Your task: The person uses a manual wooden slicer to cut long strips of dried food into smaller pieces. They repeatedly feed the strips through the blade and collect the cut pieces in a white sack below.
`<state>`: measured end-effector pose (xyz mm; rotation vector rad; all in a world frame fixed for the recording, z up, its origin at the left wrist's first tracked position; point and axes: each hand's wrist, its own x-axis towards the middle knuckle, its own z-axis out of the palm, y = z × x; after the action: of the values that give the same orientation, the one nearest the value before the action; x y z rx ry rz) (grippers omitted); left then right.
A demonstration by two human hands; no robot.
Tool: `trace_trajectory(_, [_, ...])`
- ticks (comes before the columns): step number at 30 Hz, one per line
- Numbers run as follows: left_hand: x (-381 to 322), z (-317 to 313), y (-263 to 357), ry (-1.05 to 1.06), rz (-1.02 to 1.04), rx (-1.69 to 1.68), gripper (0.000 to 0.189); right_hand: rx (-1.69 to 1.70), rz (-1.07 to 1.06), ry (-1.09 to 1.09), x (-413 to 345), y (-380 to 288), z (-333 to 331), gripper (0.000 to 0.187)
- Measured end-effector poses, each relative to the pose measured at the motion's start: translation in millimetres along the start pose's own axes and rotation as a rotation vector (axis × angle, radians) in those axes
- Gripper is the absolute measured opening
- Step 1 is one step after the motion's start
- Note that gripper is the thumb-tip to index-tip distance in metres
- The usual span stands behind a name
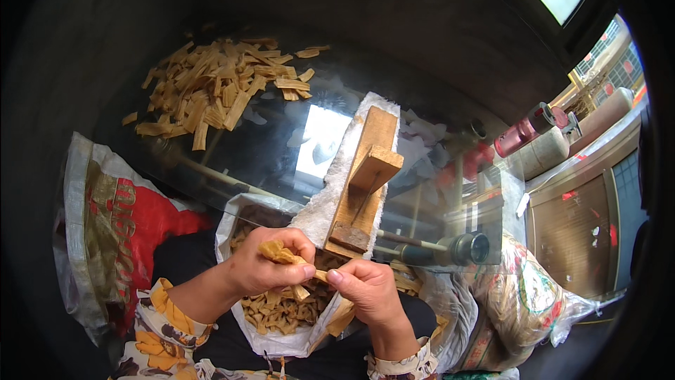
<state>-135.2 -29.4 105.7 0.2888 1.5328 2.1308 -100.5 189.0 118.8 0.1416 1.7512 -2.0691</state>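
My left hand [277,258] grips a tan, fibrous strip [278,252] that looks folded or twisted. Between both thumbs a narrow end of tan strip stretches across, and my right hand [364,285] pinches it. Whether it is all one strip, I cannot tell. Beneath my hands, a white woven sack [248,340] sits open between my legs, with many short twisted tan pieces [285,314] inside. Just beyond my hands lies a wooden board [375,132] with an upright block [377,166] and a thin rod or blade slanting down from it. A white towel [324,206] lies under the board.
A heap of flat tan strips [221,82] lies on the far left of the glass tabletop [253,153]. A red and white woven bag [142,211] stands at left. Filled plastic bags [527,295] sit at right, near a pink bottle [519,135] and a cabinet [575,237].
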Motion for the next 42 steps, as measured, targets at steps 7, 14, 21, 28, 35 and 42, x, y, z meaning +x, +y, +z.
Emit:
trace_trajectory(7, [40, 17, 7, 0.236, 0.081, 0.137, 0.011, -0.278, -0.42, 0.445, 25, -9, -18, 0.009])
trace_trajectory(14, [66, 3, -24, 0.428, 0.233, 0.567, 0.013, -0.774, -0.545, 0.674, 56, 6, -34, 0.012])
trace_trajectory(21, [26, 12, -10, 0.179, 0.345, 0.268, 0.03, -0.839, -1.069, 0.352, 32, 6, -15, 0.02])
trace_trajectory(28, [1, 33, -7, -0.112, -0.302, 0.338, 0.026, -0.668, -1.157, -0.119, 24, -3, 0, 0.015])
trace_trajectory(35, [9, 27, -7, -0.557, 0.273, 0.09, 0.016, -0.577, -0.731, 0.164, 15, -5, -8, 0.02])
trace_trajectory(42, [14, 13, -2, -0.037, 0.855, 1.105, 0.02, 0.529, 0.257, -0.427, 24, 21, -18, 0.011])
